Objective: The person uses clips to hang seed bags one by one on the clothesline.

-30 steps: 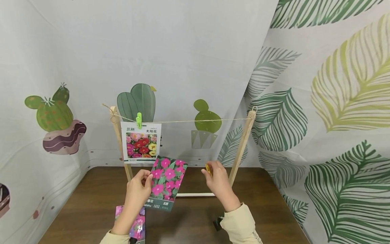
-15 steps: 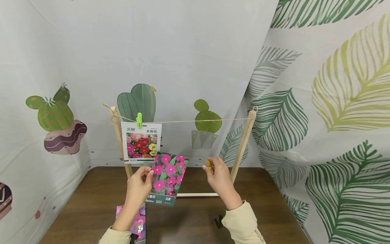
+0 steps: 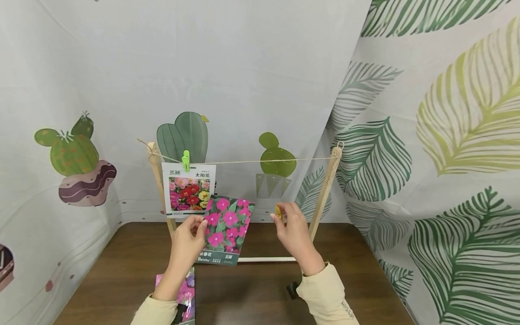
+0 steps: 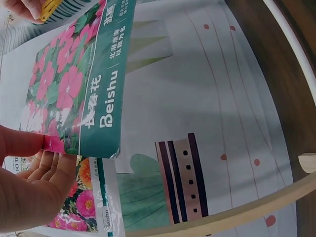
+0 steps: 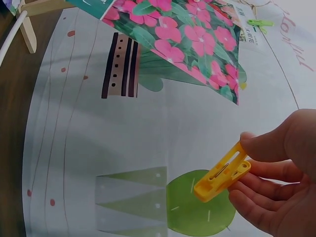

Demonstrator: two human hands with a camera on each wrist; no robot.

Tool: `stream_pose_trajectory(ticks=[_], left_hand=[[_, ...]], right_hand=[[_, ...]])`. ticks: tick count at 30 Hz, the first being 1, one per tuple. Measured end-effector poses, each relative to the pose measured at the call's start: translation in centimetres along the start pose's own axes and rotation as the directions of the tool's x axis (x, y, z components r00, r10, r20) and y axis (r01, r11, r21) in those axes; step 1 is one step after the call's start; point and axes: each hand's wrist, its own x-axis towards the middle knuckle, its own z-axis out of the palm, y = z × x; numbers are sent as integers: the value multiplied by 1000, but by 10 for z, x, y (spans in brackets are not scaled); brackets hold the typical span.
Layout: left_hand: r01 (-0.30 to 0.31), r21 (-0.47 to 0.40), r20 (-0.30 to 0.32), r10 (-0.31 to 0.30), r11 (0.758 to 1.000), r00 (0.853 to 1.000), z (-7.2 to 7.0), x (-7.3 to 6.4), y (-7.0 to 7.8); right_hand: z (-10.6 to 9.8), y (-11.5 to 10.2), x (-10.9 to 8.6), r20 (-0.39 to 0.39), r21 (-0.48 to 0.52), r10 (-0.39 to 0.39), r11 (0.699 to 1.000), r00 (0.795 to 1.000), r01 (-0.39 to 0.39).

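My left hand (image 3: 188,241) pinches a seed packet (image 3: 227,225) with pink flowers and a dark green band by its left edge, thumb in front and fingers behind. The packet is held tilted, below the string (image 3: 243,161) and above the table. In the right wrist view a yellow clothespin (image 5: 222,173) is pinched between the thumb and fingers of my right hand (image 3: 294,232), to the right of the packet. A white seed packet (image 3: 188,192) with mixed flowers hangs from the string at the left under a green clothespin (image 3: 185,160); the held packet overlaps its lower corner in the head view.
Two wooden posts (image 3: 326,192) carry the string, with a white bar (image 3: 266,259) low between them. Another pink and purple packet (image 3: 187,293) lies on the brown table (image 3: 243,298) at the front left, partly behind my left forearm. A printed cloth (image 3: 243,67) hangs behind.
My left hand has raised the pink-flowered packet slightly upward and to the right. The right hand, with the yellow clothespin, has also risen a little.
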Motion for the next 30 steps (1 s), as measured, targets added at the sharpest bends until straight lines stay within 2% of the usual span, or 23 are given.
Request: stream_pose_trajectory(ticks=[5,12,21,30], left_hand=[[-25,-2,-12,25,1000,1000,0,4,6],[-16,-37,-10,16,999,1000,2,10,10],[-46,-82,-21,44,996,999,0,18,19],[-43,-97,-21,42,994,999,0,26,22]], right_hand=[[-4,-1,4,-12,23,-14,1000,1000,14],[-5,-2,10,-65,17,-66,998,996,67],[-12,-8,19,-91,38,-94,994,991,98],[-21,-16,29,-137,39,-177,982,975,184]])
